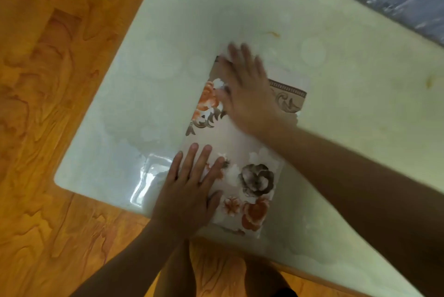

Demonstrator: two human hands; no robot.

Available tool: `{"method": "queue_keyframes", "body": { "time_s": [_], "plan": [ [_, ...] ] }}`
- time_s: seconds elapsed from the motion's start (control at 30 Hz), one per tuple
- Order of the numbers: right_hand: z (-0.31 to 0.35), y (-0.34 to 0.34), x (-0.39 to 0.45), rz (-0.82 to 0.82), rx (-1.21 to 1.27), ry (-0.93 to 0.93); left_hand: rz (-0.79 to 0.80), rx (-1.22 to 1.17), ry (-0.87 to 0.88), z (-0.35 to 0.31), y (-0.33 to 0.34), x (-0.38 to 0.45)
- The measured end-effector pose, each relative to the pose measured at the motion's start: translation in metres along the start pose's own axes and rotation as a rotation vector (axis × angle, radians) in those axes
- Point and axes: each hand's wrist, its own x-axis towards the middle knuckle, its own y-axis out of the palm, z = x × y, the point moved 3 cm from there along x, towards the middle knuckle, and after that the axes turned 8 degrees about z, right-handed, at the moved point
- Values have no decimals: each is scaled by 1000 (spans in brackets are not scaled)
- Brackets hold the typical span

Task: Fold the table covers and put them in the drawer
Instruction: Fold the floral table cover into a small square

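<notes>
**Under both palms, a folded cover being pressed flat**

Under the two hands lies the floral table cover [240, 152], already folded down to a narrow oblong, resting on the pale table [168, 32] close to its near edge. No drawer shows from where I stand.

The step, as I judge it, is flattening the fold so the creases hold. To do it well, the near hand should pin the end it covers while the far hand strokes outward toward the end beyond its fingertips, driving trapped air out. The cover looks slick and plasticky, and the table seems to carry a clear glossy sheet [149, 176] just left of the near hand's fingers, so the bundle could slide or spring open if the pressure lets up. Edges ought to be squared before any further fold; a bordered layer peeks out to the right of the far hand's fingers, suggesting that the layers are not quite aligned.

The left hand [189, 193] lies palm down on the near end, fingers straight and slightly spread, the thumb out to the right on the print. The right hand [249, 95] reaches across from the right, forearm angled over the table, palm flat on the far end, fingers extended and close together; it is blurred, so finer detail escapes me.
</notes>
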Motion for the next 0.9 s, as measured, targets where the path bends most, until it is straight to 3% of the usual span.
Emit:
{"method": "queue_keyframes", "body": {
  "time_s": [0.07,0.13,0.23,0.33,0.5,0.57,0.67,0.73,0.8,0.9],
  "plan": [
    [17,24,-69,54,-4,-131,-9,-1,4,0,-1,0],
    [-10,46,-111,150,-51,-191,-9,2,6,-1,-1,0],
    [-91,49,-99,164,-78,-47,-3,14,0,-1,-1,2],
    [-132,35,-74,187,-88,105,37,26,1,-1,-1,1],
    [-94,10,-97,-36,94,310,124,46,-32,-5,-25,5],
    [-50,11,-130,-120,301,346,118,55,4,-2,-47,15],
    [-11,19,-187,-176,870,805,72,31,189,22,-73,36],
    [5,33,-212,-88,1128,1077,80,83,315,44,-83,49],
    [18,44,-219,-28,1359,1167,133,118,401,58,-89,61],
    [25,47,-212,-26,1457,1188,201,142,482,64,-93,72]
  ]
}}
